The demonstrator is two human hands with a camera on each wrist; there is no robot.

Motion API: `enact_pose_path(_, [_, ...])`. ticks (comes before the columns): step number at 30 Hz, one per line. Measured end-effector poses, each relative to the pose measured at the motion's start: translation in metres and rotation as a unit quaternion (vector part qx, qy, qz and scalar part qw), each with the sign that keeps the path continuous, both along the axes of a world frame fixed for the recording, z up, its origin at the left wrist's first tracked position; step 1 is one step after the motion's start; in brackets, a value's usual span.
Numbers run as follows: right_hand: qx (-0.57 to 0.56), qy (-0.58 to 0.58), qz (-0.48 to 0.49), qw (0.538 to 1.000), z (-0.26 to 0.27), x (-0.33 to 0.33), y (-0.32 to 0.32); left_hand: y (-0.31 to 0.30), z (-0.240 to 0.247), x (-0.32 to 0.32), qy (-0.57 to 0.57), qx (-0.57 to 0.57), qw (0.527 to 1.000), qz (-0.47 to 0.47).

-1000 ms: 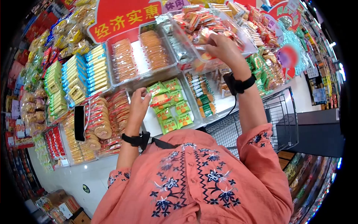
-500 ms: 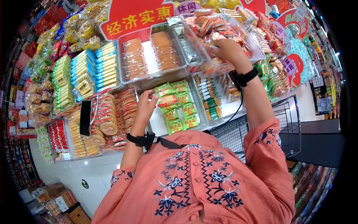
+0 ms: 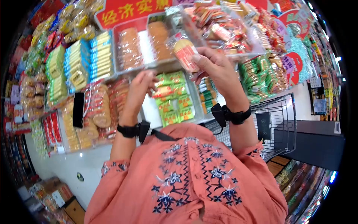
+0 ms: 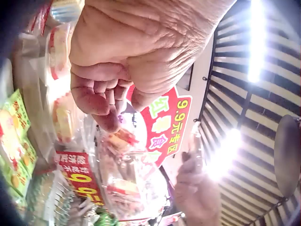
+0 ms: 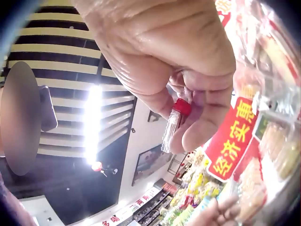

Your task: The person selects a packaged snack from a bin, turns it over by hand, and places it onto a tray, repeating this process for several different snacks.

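Fingers of right hand (image 3: 219, 71) pinch a snack packet (image 3: 185, 54) — left hand (image 3: 140, 87) curled nearby

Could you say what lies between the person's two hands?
Head view: green snack packets show between left hand and right hand, which holds a red packet.

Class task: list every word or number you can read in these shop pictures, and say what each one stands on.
"经济实惠": red banner
"9.9元专区": red round sign
"9.9": red price tag
Held packet, green packets: print too blurred to read.
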State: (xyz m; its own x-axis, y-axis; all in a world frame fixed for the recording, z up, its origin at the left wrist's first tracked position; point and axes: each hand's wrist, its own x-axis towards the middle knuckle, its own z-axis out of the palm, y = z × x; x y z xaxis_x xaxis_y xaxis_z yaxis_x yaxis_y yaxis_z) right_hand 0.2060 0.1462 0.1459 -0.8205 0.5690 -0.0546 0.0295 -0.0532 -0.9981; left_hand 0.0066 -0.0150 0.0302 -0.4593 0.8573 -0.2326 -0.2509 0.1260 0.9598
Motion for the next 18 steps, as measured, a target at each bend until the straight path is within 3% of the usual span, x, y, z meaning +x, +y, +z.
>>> enact_pose_path(6, [-0.05, -0.017, 0.051, 0.997, -0.053, -0.027, -0.022, -0.01, 0.033, 0.005, -0.091, 0.082, 0.992, 0.006])
enact_pose_path(12, [-0.034, -0.058, 0.062, 0.996, -0.068, -0.031, -0.025, -0.009, 0.015, 0.009, -0.076, 0.076, 0.994, 0.013])
enact_pose_path(16, [-0.005, -0.068, 0.047, 0.997, -0.073, -0.03, -0.027, -0.006, 0.005, 0.008, -0.083, 0.063, 0.994, 0.043])
enact_pose_path(18, [0.073, -0.065, 0.02, 0.995, -0.082, -0.031, -0.031, -0.008, 0.002, 0.003, -0.097, 0.051, 0.994, 0.024])
